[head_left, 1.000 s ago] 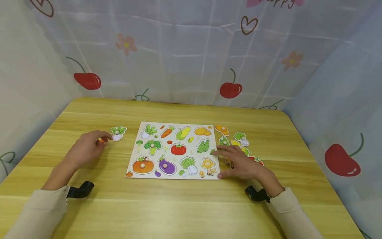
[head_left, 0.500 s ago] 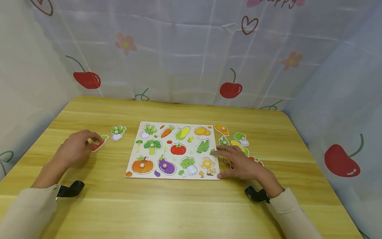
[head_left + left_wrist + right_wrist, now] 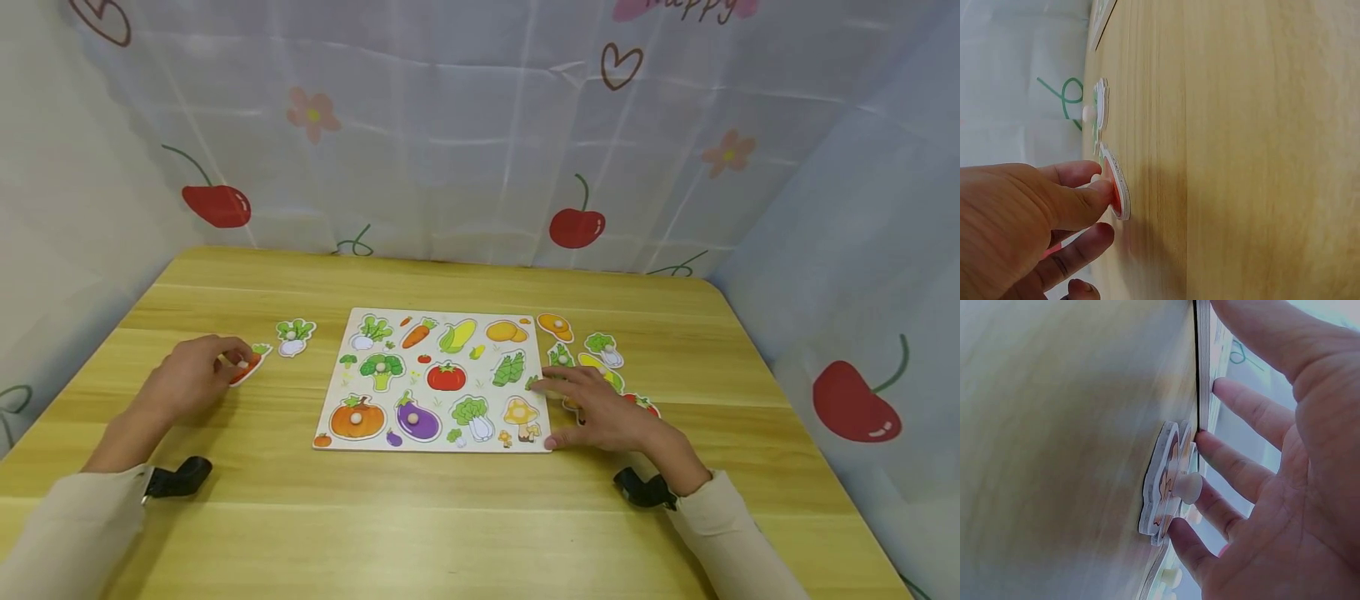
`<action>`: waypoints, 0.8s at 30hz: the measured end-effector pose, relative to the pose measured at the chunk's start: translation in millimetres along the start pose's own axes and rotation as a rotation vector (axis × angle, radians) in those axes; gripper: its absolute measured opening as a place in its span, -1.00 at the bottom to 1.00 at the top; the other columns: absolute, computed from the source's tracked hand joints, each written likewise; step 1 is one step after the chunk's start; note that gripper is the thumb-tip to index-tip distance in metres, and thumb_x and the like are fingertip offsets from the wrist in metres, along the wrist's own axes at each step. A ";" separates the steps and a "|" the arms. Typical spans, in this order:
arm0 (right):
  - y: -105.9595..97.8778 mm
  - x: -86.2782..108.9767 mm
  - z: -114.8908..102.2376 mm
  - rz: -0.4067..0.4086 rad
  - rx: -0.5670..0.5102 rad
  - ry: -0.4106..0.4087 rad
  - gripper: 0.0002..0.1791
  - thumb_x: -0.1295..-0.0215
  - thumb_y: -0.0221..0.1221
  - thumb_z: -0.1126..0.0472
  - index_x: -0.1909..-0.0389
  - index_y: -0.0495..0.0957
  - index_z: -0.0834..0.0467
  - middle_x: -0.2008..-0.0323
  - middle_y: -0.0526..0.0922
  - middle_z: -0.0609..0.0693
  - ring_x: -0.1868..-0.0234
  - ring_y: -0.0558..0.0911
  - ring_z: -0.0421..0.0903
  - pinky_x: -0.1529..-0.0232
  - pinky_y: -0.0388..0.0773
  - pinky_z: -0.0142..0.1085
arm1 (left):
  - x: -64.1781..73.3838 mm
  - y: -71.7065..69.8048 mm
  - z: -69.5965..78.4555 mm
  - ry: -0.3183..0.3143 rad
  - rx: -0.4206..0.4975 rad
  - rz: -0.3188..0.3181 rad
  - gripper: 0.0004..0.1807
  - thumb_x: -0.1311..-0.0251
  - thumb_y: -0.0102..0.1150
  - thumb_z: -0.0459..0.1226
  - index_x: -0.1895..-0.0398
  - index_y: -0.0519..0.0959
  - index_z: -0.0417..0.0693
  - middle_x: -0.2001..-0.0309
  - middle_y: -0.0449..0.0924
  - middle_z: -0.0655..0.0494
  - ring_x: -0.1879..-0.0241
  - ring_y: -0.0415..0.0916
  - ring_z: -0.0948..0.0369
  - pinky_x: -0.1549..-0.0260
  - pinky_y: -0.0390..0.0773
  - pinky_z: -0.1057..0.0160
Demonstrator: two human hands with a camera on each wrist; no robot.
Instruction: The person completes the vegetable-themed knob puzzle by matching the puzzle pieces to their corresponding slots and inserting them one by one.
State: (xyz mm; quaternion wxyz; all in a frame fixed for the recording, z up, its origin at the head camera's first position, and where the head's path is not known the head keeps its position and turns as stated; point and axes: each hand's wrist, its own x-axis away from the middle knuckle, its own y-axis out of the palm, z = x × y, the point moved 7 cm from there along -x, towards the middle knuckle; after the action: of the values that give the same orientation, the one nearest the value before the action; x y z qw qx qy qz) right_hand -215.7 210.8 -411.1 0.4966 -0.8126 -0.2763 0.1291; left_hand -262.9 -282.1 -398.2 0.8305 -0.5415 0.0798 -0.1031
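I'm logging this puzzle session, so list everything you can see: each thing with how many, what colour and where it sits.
Puzzle board: one, white with vegetable pictures, table centre.
Pieces seated in the board: broccoli, pumpkin, eggplant, each with a pale knob.
Carrot piece: one, orange-red, left of the board, at the left hand's fingertips.
Radish piece: one, white and green, lying beside the carrot piece.
Loose pieces right of the board: a cluster in orange, green, yellow and red, partly under the right hand; exact count unclear.
Table: one, light wood.
Curtain: pale, printed with cherries, flowers and hearts, around the table.
Left hand: fingers pinch the carrot piece's knob.
Right hand: fingers spread flat at the board's right edge.
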 end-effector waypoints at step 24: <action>0.2 0.4 -0.7 0.001 0.002 -0.007 -0.16 -0.05 0.46 -0.16 -0.35 0.45 0.07 -0.41 0.35 0.21 -0.44 0.26 0.27 -0.38 0.07 0.31 | -22.3 -0.6 45.9 0.074 -0.016 0.029 -0.84 -0.20 0.21 -0.48 0.20 0.68 -0.16 0.23 0.69 -0.13 0.34 0.53 0.06 0.33 0.52 0.09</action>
State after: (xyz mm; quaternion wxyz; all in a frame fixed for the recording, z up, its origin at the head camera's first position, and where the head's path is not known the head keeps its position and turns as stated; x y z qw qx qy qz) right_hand -214.9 210.4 -410.9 0.4963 -0.8119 -0.2774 0.1325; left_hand -273.2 -236.1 -378.8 0.8240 -0.5429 0.1190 -0.1105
